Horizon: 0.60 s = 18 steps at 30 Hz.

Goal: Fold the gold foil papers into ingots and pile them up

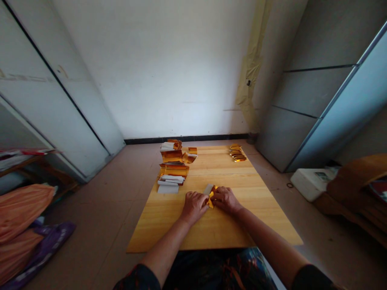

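Observation:
Low over the middle of the wooden table, both hands meet at a small sheet of gold foil paper, which is partly folded and shows a pale grey strip at its far end. My left hand pinches its left side, fingers closed. From the right, my right hand has its fingers closed on the other side. The fingers hide part of the sheet. At the far left of the table lie stacks of gold foil paper, some with white backs up. Several folded gold foil pieces sit in a row at the far right.
A white wall rises beyond the table. Grey cabinets stand at left and right. Orange cloth and a purple bag lie at left. A white box and wooden furniture are at right.

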Motion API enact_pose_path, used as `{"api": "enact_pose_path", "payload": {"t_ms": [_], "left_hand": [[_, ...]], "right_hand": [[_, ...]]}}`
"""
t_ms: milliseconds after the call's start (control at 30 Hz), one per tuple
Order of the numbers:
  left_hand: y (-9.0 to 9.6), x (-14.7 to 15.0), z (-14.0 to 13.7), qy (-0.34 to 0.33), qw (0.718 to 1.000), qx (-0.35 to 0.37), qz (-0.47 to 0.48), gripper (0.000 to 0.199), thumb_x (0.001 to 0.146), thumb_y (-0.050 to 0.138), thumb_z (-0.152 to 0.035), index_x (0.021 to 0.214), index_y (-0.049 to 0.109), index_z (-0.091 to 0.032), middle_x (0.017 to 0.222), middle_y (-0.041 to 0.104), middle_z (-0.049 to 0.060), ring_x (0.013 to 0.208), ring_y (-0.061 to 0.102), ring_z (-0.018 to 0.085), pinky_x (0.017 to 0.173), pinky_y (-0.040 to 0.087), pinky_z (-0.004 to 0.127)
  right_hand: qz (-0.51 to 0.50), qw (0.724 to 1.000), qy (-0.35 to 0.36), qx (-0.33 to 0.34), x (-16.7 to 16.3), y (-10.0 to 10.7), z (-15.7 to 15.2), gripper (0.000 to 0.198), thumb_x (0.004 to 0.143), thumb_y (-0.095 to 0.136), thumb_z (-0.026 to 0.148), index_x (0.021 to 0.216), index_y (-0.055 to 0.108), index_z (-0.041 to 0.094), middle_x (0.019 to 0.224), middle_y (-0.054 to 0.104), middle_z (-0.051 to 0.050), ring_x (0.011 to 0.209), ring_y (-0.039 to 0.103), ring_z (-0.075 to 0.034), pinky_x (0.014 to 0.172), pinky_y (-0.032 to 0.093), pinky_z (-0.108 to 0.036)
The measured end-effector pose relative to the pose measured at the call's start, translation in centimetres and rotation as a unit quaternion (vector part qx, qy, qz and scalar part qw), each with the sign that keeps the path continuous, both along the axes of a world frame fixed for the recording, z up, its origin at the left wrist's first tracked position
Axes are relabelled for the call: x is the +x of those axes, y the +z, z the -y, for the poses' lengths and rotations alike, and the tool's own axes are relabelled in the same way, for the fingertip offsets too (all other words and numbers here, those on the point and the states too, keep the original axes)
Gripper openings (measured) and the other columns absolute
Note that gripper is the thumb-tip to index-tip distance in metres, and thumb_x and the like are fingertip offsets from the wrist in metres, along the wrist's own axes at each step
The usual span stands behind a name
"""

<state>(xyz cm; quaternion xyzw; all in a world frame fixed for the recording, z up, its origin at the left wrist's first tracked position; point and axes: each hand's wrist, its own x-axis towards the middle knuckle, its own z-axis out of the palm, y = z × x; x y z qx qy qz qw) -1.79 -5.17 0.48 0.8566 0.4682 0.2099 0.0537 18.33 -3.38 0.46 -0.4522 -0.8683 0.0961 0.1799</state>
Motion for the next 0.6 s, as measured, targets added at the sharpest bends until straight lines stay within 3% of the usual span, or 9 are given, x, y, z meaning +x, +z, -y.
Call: {"api": "enact_pose_path", "payload": {"t_ms": [233, 367, 600], "left_hand": [[-0.3, -0.1, 0.4, -0.034, 0.997, 0.067, -0.013, 0.009, 0.087, 0.056, -0.028, 0.086, 0.065, -0.029, 0.091, 0.067, -0.001, 0.089, 0.055, 0.016, 0.1, 0.024, 0.047], [-0.5, 0.1, 0.4, -0.022, 0.996, 0.087, -0.012, 0.015, 0.089, 0.052, -0.025, 0.082, 0.065, -0.027, 0.09, 0.067, -0.003, 0.084, 0.056, 0.013, 0.106, 0.014, 0.053], [-0.5, 0.4, 0.5, 0.008, 0.998, 0.069, -0.002, 0.015, 0.089, 0.052, -0.026, 0.08, 0.063, -0.027, 0.092, 0.069, -0.003, 0.085, 0.058, 0.014, 0.107, 0.011, 0.056]], "right_hand": [[0.016, 0.999, 0.044, 0.003, 1.1, 0.7, 1.6, 0.033, 0.082, 0.058, 0.041, 0.112, 0.064, 0.03, 0.108, 0.06, -0.004, 0.098, 0.048, -0.02, 0.089, 0.032, -0.035], [0.01, 0.999, 0.043, -0.014, 1.0, 1.0, 1.5, 0.036, 0.08, 0.06, 0.041, 0.113, 0.063, 0.028, 0.113, 0.059, -0.006, 0.101, 0.048, -0.021, 0.09, 0.031, -0.036], [0.028, 0.999, 0.045, -0.005, 0.5, 1.2, 1.6, 0.024, 0.084, 0.055, 0.033, 0.106, 0.065, 0.03, 0.111, 0.06, -0.004, 0.099, 0.049, -0.019, 0.086, 0.031, -0.034]]}}
